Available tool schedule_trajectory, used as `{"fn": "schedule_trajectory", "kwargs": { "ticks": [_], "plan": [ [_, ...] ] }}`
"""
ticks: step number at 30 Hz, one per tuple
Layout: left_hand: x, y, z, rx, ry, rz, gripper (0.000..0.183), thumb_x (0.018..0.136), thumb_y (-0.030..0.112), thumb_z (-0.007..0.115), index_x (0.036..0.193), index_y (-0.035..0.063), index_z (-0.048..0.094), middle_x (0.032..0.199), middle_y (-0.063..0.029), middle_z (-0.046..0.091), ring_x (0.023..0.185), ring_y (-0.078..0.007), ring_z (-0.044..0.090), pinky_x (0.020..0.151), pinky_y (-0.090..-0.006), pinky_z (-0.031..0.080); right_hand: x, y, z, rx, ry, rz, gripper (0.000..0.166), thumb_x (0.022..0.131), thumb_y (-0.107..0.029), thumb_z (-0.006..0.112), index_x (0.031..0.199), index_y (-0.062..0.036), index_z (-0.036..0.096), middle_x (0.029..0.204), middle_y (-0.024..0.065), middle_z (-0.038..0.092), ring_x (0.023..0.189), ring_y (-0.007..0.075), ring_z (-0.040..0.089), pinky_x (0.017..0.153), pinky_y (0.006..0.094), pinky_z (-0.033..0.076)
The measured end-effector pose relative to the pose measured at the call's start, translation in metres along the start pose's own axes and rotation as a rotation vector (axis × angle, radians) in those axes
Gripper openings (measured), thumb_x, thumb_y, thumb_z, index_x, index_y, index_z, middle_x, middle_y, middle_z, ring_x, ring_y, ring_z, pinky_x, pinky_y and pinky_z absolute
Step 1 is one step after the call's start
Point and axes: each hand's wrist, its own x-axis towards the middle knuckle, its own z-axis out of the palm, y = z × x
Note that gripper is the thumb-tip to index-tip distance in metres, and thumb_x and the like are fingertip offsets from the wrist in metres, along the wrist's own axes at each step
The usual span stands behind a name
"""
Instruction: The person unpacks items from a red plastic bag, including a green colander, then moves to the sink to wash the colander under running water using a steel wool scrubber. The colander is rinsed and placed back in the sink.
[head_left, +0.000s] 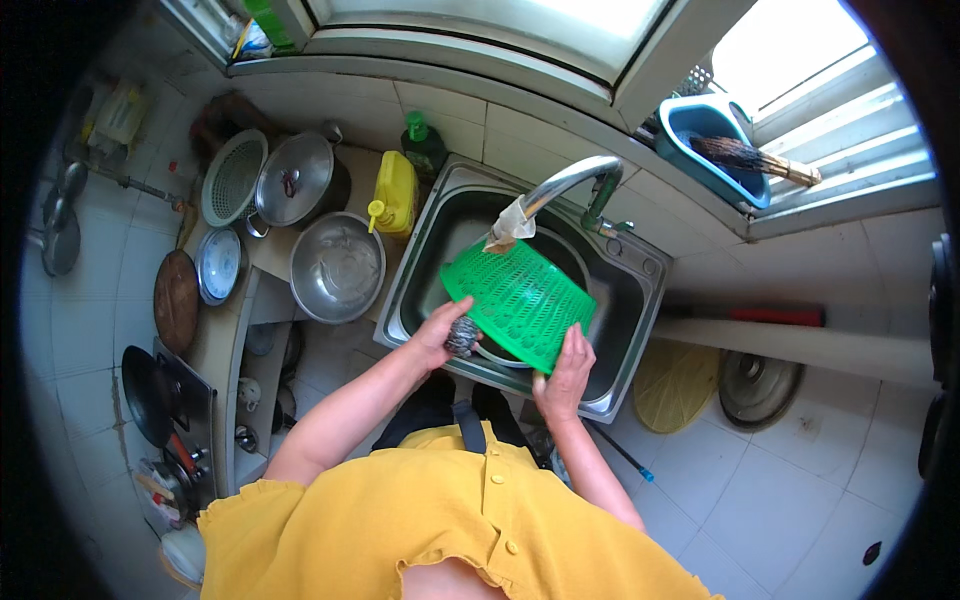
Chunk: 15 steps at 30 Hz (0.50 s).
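Note:
A green plastic colander (525, 300) is tilted on its side over the stainless steel sink (624, 330), its perforated wall turned up. My left hand (441, 334) holds a steel wool scrubber (462, 336) and steadies the colander's rim at the lower left. On the other side, my right hand (566, 373) grips the rim near its right end. The chrome faucet (574, 171) arches over the colander, with a pale wrapping (513, 224) around its spout. Beneath the colander, part of a round metal basin (574, 251) shows in the sink.
Left of the sink stand a steel bowl (337, 268), a lidded pot (295, 180), a yellow jug (394, 193) and a green-capped bottle (424, 146). A blue basin (679, 124) with a brush (750, 159) rests on the windowsill. A pot lid (759, 390) leans at the right.

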Motion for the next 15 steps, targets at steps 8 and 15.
{"fn": "schedule_trajectory", "kwargs": {
  "ticks": [8,15],
  "plan": [
    [0.011,-0.008,-0.09,0.519,0.11,0.083,0.023,0.096,0.025,0.056,0.109,0.0057,0.061,0.091,-0.0034,0.066,0.081,-0.0144,0.064,0.074,-0.0311,0.051,-0.032,0.018,-0.014,0.379,-0.245,-0.205,0.045,0.074,-0.01,0.07,0.117,-0.0034,0.06,0.13,0.0177,0.053,0.116,0.0368,0.049,0.098,0.0448,0.043],
    [0.05,-0.02,-0.103,0.594,0.139,0.082,0.023,0.097,0.017,0.053,0.111,0.0025,0.062,0.099,-0.0015,0.065,0.088,-0.0101,0.058,0.08,-0.0262,0.045,-0.016,0.105,0.054,0.9,-0.059,0.978,0.065,0.099,-0.053,0.041,0.146,-0.0093,0.035,0.142,0.0101,0.043,0.131,0.0283,0.04,0.105,0.0463,0.035]
  ]
}}
